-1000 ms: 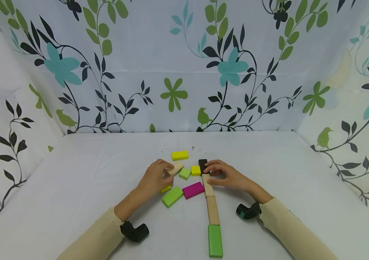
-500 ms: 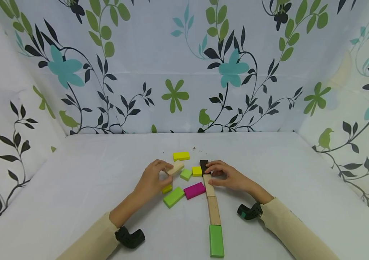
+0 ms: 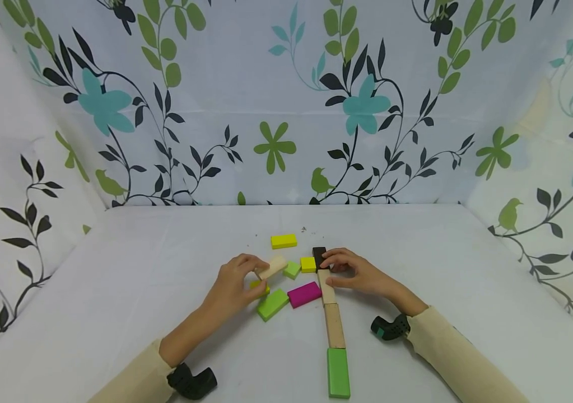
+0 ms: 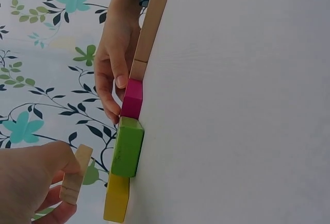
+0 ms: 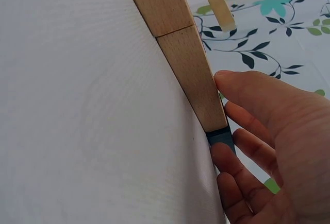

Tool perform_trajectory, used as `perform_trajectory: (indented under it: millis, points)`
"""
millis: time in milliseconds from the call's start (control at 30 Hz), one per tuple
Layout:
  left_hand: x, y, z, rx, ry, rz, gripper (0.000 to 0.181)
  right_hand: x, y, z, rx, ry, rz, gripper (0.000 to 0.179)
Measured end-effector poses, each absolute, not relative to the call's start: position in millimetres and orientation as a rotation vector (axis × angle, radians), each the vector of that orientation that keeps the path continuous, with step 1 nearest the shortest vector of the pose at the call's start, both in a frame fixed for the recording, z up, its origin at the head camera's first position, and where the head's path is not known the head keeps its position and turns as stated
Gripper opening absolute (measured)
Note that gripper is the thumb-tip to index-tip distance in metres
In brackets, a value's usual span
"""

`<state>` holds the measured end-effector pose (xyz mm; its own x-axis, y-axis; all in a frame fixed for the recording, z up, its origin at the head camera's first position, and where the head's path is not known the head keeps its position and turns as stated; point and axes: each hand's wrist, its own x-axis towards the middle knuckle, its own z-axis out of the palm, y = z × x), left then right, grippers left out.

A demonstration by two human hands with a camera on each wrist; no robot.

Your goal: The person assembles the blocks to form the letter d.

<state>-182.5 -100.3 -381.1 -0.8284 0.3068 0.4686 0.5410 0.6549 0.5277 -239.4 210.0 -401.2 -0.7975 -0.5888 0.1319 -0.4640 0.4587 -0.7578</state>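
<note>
My left hand (image 3: 231, 284) pinches a plain wooden block (image 3: 273, 268) between thumb and fingers. The left wrist view shows this wooden block (image 4: 76, 175) raised beside a yellow block (image 4: 117, 198), which the left thumb partly covers in the head view. My right hand (image 3: 359, 274) rests at the top of a line of blocks. Its fingertips touch the black block (image 3: 318, 256), while its thumb touches the edge of the upper wooden block (image 5: 193, 74). A lower wooden block (image 3: 335, 326) and a long green block (image 3: 338, 373) continue that line toward me.
A magenta block (image 3: 304, 294) meets the line's left side, with a lime block (image 3: 272, 305) adjoining it. Between the hands lie a small lime block (image 3: 292, 270) and a small yellow block (image 3: 308, 265). Another yellow block (image 3: 283, 241) lies farther back, before a patterned cloth (image 3: 286, 184).
My left hand has drawn slightly toward me with the wooden block, its forearm shifting left and back. The right hand stays at the line of blocks.
</note>
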Motion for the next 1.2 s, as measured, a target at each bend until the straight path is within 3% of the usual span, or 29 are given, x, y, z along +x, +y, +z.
perform_trajectory:
  millis: [1200]
  points:
    - [-136, -122, -389, -1.003, -2.321, -0.784, 0.029, -240, 210, -402, -0.933, 2.562, -1.245, 0.030]
